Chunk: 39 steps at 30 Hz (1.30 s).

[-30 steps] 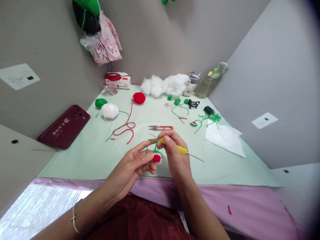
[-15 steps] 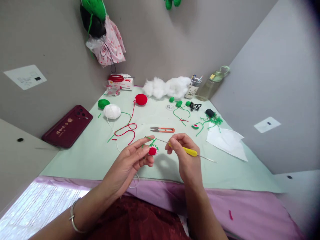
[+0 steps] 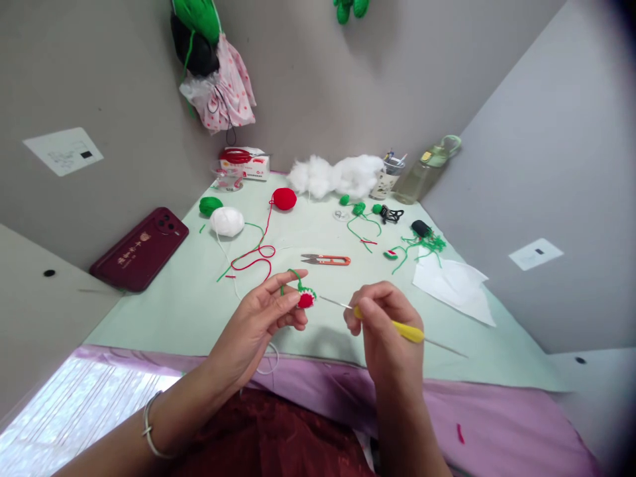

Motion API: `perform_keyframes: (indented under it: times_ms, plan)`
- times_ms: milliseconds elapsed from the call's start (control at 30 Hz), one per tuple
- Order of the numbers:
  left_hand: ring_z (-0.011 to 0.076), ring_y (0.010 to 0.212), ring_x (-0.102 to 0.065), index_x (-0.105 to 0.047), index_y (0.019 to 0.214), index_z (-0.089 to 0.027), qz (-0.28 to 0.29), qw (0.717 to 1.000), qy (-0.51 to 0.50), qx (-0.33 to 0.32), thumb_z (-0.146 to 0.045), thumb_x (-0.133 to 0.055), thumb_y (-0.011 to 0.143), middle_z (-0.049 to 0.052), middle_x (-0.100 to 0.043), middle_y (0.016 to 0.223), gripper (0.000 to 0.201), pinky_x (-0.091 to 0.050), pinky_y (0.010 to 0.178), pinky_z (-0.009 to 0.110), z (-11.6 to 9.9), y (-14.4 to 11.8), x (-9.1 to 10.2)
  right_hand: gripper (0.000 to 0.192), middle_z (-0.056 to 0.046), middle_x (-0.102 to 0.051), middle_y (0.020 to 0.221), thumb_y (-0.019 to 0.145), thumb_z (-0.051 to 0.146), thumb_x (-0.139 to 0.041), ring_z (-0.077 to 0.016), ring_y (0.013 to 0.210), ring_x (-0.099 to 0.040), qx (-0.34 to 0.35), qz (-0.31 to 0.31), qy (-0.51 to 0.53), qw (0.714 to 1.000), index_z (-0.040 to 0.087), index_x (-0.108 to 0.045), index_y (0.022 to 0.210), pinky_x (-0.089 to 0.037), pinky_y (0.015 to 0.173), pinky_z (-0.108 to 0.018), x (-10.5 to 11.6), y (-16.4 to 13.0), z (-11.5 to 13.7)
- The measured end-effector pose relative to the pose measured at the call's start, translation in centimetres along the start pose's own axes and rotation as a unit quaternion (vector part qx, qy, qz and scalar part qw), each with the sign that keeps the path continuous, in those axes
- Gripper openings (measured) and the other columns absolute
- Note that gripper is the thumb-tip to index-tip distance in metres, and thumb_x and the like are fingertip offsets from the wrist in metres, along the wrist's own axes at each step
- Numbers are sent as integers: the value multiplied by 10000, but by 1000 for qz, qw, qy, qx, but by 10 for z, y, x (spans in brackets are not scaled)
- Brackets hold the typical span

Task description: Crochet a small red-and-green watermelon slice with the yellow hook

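Between the thumb and fingers of my left hand (image 3: 265, 315) is a small round crochet piece (image 3: 306, 300), red in the middle with a white ring and a green edge. Green yarn (image 3: 293, 273) from its edge loops over my left index finger. My right hand (image 3: 387, 324) grips a crochet hook (image 3: 408, 331) by its yellow handle. The hook's thin metal tip points left and stands a little to the right of the crochet piece, apart from it. Orange-handled thread snips (image 3: 325, 260) lie on the table just beyond my hands.
Balls of red yarn (image 3: 284, 199), white yarn (image 3: 227, 222) and green yarn (image 3: 211, 206) sit at the back left, with loose strands before them. White stuffing (image 3: 335, 177) lies at the back. A phone (image 3: 140, 250) leans at left; a bottle (image 3: 426, 170) stands back right.
My right hand has moved right and slightly down, drawing the hook's tip away from the green yarn. My left hand still holds the crochet piece. The view has shifted slightly.
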<state>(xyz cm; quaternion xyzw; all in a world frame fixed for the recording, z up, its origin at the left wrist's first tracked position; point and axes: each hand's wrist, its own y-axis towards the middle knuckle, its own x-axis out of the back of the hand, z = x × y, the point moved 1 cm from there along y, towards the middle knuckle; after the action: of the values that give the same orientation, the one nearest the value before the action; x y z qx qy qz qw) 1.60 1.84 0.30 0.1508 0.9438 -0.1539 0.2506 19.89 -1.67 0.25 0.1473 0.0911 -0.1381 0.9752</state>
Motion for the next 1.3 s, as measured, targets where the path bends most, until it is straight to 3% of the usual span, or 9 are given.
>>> perform_keyframes:
  times_ms: [400,567,700,900,1033,1167,1300]
  plan:
    - [98,705,-643,-775,1230,-202,-2,1000,22,-11,-333,-861,880,-23,-647,828,384,-545,727,238,-2,-3,-2,160,65,-656,715,994,199,-675,-96,645,-611,70,64,-196,976,251,-665,843,-483,625,-234,-1,-17,3]
    - [87,736,-652,-772,1250,-266,6,996,74,-51,-317,-844,906,-46,-625,864,355,-532,777,236,2,-3,0,178,68,-659,751,985,120,-667,-89,666,-613,148,76,-257,952,257,-632,877,-484,655,-224,-5,-19,4]
    - [94,731,-654,-771,1257,-309,24,994,82,-65,-308,-875,880,-62,-611,809,391,-522,790,247,6,-3,1,195,41,-707,830,958,70,-687,-110,739,-644,212,83,-215,950,264,-672,971,-510,710,-245,-12,-22,-6]
    - [101,759,-644,-805,1207,-306,28,996,64,-61,-336,-874,878,-45,-629,845,337,-518,807,249,9,-6,0,142,11,-693,834,916,122,-762,-145,793,-649,130,39,-87,987,263,-763,930,-514,678,-261,-14,-27,-22]
    - [90,722,-614,-830,1173,-284,19,997,49,-51,-406,-813,930,-31,-637,824,273,-505,752,230,6,-5,-3,156,-2,-694,868,895,122,-779,-158,821,-660,130,42,-112,984,269,-780,947,-517,697,-277,-13,-28,-21]
    - [66,641,-552,-857,1084,-261,-13,999,32,-38,-323,-873,867,-34,-640,802,226,-464,632,202,4,-3,-4,214,-10,-705,894,910,95,-755,-167,834,-671,153,64,-152,974,283,-775,1009,-526,733,-299,-13,-31,-20]
    - [73,645,-577,-862,1073,-250,-23,999,26,-37,-287,-886,843,-22,-679,835,234,-500,648,207,3,-2,0,271,-15,-710,916,913,67,-739,-169,847,-675,174,53,-167,969,296,-768,1056,-529,747,-300,-13,-33,-21]
